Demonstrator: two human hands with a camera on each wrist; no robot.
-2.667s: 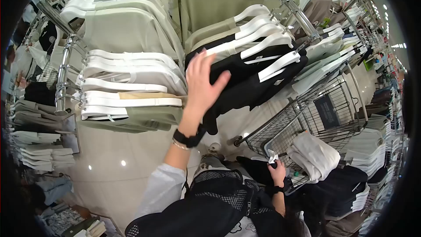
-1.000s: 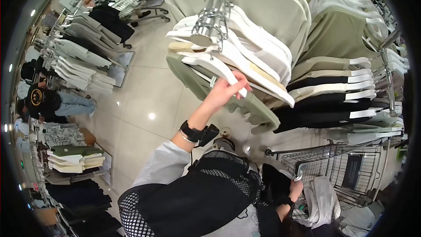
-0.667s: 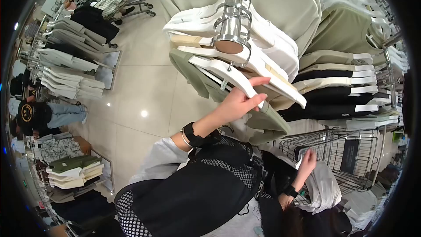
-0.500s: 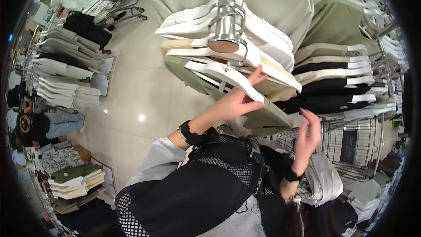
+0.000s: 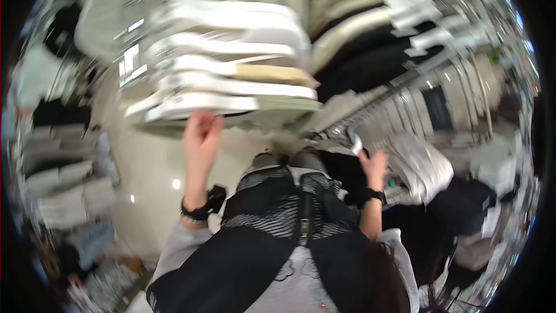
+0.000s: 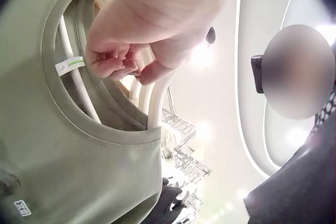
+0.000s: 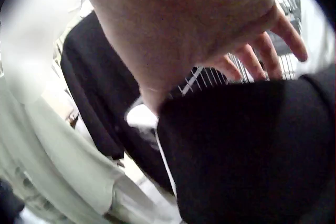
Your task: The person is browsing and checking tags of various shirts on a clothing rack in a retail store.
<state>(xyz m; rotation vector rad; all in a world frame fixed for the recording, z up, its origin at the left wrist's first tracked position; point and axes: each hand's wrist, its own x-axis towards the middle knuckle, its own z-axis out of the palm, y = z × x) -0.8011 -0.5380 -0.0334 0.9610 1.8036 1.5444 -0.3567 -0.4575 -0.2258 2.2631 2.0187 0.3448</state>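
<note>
At the near end of the rack, the left hand [image 5: 201, 142] has its curled fingers at a white hanger [image 5: 202, 103] on a sage green top [image 5: 289, 117]. The left wrist view shows the left hand [image 6: 152, 29] bent at the neck opening of the green top [image 6: 100, 176], fingers and thumb against the hanger [image 6: 156, 106], the contact partly hidden. Beside the cart, the right hand [image 5: 375, 168] has spread fingers. In the right wrist view the right hand [image 7: 194, 29] lies over black cloth [image 7: 252, 145], its thumb near a white hanger end [image 7: 142, 116].
A wire shopping cart [image 5: 399, 104] with a folded white garment [image 5: 420, 168] stands at the right. More white hangers [image 5: 231, 46] and black garments [image 5: 365, 61] hang ahead. Stacked clothes [image 5: 63, 177] line the left, across the tiled floor [image 5: 145, 168]. The head view is blurred.
The head view has swung, and the rack end now lies to the left. The left hand now reaches the front hanger from below. The right hand has come down from its raised position to beside the cart.
</note>
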